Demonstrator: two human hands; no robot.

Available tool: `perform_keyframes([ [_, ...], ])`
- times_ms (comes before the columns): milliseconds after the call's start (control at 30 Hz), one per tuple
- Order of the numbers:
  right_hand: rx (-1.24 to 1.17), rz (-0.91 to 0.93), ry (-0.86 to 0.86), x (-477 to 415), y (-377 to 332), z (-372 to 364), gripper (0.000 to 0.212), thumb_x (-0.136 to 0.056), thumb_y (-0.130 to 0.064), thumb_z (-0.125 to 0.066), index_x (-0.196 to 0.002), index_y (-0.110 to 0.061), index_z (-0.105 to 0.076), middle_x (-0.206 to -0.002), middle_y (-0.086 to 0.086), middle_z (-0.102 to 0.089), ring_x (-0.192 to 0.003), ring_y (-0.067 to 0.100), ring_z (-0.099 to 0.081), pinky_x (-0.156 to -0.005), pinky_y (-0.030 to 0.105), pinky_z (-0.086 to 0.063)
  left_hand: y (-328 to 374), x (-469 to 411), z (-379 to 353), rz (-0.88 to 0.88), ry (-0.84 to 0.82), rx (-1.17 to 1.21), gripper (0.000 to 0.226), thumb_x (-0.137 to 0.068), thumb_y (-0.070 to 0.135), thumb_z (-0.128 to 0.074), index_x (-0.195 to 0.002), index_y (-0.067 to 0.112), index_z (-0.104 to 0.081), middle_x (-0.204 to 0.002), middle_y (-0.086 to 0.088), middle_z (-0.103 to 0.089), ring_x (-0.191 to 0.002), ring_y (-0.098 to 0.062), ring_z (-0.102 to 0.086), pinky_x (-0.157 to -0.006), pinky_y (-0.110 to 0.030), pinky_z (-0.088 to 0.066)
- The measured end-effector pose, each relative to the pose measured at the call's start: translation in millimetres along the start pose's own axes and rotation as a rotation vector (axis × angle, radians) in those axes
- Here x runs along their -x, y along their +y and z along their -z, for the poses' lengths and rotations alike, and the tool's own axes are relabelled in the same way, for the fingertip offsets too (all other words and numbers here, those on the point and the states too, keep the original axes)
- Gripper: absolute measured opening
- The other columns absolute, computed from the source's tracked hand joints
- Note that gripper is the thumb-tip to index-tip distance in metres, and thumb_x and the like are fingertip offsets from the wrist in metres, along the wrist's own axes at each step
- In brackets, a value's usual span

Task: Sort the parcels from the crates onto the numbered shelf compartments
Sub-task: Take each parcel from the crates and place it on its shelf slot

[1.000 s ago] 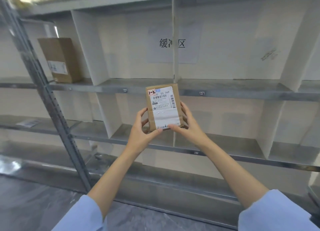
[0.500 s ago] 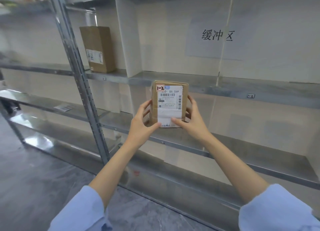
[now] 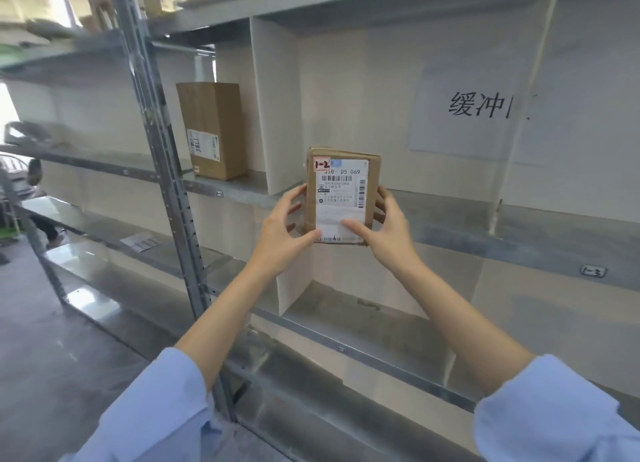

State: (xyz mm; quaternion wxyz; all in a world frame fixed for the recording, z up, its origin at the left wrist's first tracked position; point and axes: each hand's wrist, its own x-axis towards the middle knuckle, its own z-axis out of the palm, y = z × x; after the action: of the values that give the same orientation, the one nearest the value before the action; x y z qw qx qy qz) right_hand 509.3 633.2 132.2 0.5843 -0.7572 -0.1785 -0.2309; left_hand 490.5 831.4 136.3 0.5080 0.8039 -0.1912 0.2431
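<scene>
Through the head camera I am reading the small parcel (image 3: pixel 341 195): a red-edged sticker (image 3: pixel 321 164) at its top left corner is showing "1-2" in hand lettering, and the white shipping label (image 3: pixel 341 198) under it is showing "D5 069" above barcodes, with finer print too small for me to make out. A paper sign (image 3: pixel 478 105) on the back wall is showing the characters "缓冲", the rest cut off by a clear divider. On the shelf (image 3: pixel 450 219) edge, one tag (image 3: pixel 219 194) is reading "1-1" and another (image 3: pixel 593 271) far to the right "1-3". In the compartment above the "1-1" tag a taller cardboard box (image 3: pixel 213 129) is standing upright, just left of a white divider (image 3: pixel 273 108), its side label turned sideways. A flat printed sheet (image 3: pixel 140 242) is lying on the shelf below. Both hands are gripping the small parcel upright in front of the shelf edge, just right of that divider: the left hand (image 3: pixel 280 229) is curling round its left side with the thumb on the lower front, and the right hand (image 3: pixel 388 229) is mirroring it on the right side.
</scene>
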Motion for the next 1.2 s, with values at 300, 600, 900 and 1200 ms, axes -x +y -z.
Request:
perform_keyframes([
  [300, -0.013, 0.005, 0.056, -88, 34, -31, 0.082, -0.083, -0.004, -0.076, -0.15, -0.017, -0.032, -0.121, -0.017, -0.054, -0.112, -0.002, -0.054, -0.088, 0.0, -0.038, -31, -77, 21, -0.028, 0.011, -0.317, 0.064, -0.091, 0.025, -0.068, -0.148, 0.021, -0.039, -0.151, 0.007, -0.04, -0.136, -0.012, -0.038, -0.112, -0.033, -0.032],
  [600, 0.009, -0.068, 0.133, -155, 63, -80, 0.077, -0.086, 0.004, -0.068, -0.15, -0.017, -0.029, -0.134, -0.003, -0.052, -0.12, 0.01, -0.052, -0.108, 0.031, -0.042, -90, -128, 37, -0.138, 0.02, -0.949, 0.062, -0.097, 0.046, -0.046, -0.153, 0.025, -0.029, -0.159, 0.002, -0.029, -0.141, -0.021, -0.03, -0.109, -0.037, -0.023],
  [900, 0.12, -0.147, 0.229, -197, 80, -105, 0.078, -0.083, 0.002, -0.072, -0.147, -0.014, -0.03, -0.14, 0.003, -0.051, -0.124, 0.019, -0.054, -0.1, 0.022, -0.045, -134, -167, 42, -0.291, -0.055, -0.995, 0.06, -0.096, 0.048, -0.044, -0.15, 0.023, -0.035, -0.154, 0.001, -0.039, -0.135, -0.021, -0.037, -0.1, -0.034, -0.027],
  [1200, 0.243, -0.243, 0.282, -189, 80, -104, 0.082, -0.079, -0.01, -0.081, -0.142, -0.014, -0.029, -0.132, 0.009, -0.05, -0.119, 0.022, -0.053, -0.095, 0.026, -0.043, -143, -178, 30, -0.415, -0.147, -0.86, 0.06, -0.096, 0.046, -0.048, -0.149, 0.018, -0.038, -0.152, -0.002, -0.041, -0.133, -0.025, -0.04, -0.1, -0.036, -0.028],
])
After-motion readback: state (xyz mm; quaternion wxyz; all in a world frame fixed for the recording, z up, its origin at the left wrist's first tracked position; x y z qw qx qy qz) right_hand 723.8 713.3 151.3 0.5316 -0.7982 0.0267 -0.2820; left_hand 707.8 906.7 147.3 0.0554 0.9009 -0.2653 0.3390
